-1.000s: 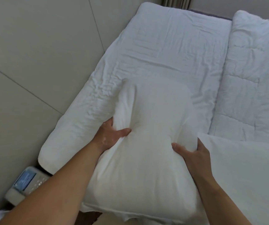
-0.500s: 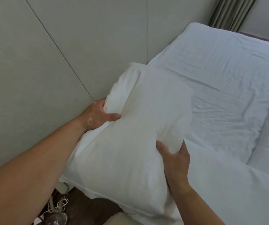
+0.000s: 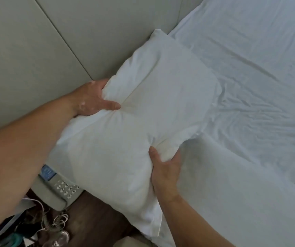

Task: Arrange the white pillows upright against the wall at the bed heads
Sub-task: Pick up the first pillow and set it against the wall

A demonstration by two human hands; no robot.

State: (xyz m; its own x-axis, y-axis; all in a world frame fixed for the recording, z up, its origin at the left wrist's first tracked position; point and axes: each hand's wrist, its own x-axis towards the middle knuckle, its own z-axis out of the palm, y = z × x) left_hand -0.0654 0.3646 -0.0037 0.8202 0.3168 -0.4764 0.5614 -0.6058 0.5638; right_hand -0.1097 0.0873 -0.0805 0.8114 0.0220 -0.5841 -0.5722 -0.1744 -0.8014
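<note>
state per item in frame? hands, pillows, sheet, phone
left hand: closed on held pillow's wall-side edge
right hand: closed on its bed-side edge
held pillow: gripped, creased at both grips, tilted toward wall
second pillow: lying flat on bed
bed sheet: wrinkled
desk phone: on nightstand, partly hidden under held pillow

The pillow (image 3: 134, 122) hides the fingers of both hands and part of the phone (image 3: 61, 191) — lower-left clutter (image 3: 36, 230) too blurred to identify.
</note>
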